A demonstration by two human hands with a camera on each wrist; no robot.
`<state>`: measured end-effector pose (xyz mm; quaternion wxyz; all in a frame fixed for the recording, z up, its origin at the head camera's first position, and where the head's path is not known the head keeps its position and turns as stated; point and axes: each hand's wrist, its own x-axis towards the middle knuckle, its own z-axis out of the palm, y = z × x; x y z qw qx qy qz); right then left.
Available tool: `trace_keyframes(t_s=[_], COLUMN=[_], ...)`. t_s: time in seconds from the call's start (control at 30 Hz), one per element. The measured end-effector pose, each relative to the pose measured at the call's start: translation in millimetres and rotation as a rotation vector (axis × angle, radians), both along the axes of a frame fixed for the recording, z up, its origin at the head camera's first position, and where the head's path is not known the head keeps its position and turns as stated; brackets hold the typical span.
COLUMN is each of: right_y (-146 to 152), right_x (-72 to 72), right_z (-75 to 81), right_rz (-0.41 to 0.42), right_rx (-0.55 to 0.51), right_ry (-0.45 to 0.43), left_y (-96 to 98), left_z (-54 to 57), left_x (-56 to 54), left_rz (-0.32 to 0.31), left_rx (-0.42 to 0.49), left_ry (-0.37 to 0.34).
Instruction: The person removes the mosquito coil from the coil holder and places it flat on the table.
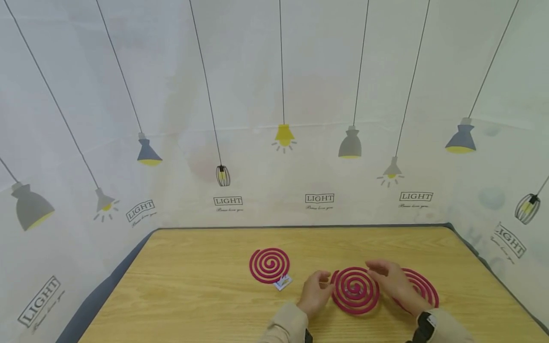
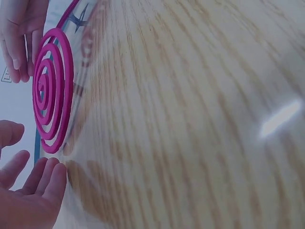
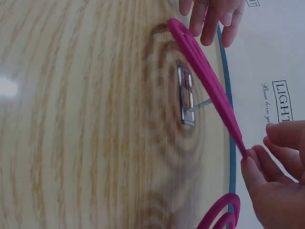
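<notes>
A dark pink mosquito coil (image 1: pixel 355 308) sits raised and tilted between my two hands. Under it, a small metal stand (image 3: pixel 187 117) on the table sends a thin prong up toward the coil. My left hand (image 1: pixel 315 293) is at the coil's left side, its fingers relaxed and the fingertips (image 2: pixel 56 169) just short of the coil's outer end. At the opposite edge is my right hand (image 1: pixel 395 285), fingers loosely bent. In the right wrist view its fingertips (image 3: pixel 249 164) meet the coil's rim, without a grip round it.
Another mosquito coil (image 1: pixel 422 283) lies to the right, partly hidden by my right hand and forearm. A third coil (image 1: pixel 269 250) lies farther back on the left, overlapping a small white and blue packet (image 1: pixel 283 283). The wooden table (image 1: pixel 193 286) ends at a printed curtain (image 1: pixel 266 209).
</notes>
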<state>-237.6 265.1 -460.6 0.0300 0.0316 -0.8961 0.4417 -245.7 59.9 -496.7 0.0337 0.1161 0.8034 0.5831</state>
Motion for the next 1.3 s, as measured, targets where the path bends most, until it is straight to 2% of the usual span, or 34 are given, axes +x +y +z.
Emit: trace_keyframes(t_s=[0.17,0.47,0.77,1.03,1.3], right_y=[0.7,2.8,4.1,4.8,4.8], right_x=[1.9,3.6,3.2,4.7,3.9], right_z=[-5.4,-10.7,-11.6,-13.3,-17.0], right_rz=[-0.005,-0.044,-0.05,-0.054,-0.035], right_rx=[0.016,0.062,0.091,0.071,0.053], right_ry=[0.031,-0.006,-0.019,-0.013,-0.036], left_y=[0.4,-2.8,-2.9,-1.1,0.4], left_z=[-1.7,-4.0,-3.9,-4.6,-3.9], left_x=[2.4,2.1,0.1,-1.0,0.1], left_rz=[0.01,0.006,-0.009,-0.018,0.007], left_rx=[-0.025,-0.012,-0.027,-0.027,-0.034], left_ry=[-0.003,-0.005,-0.012,-0.019,-0.012])
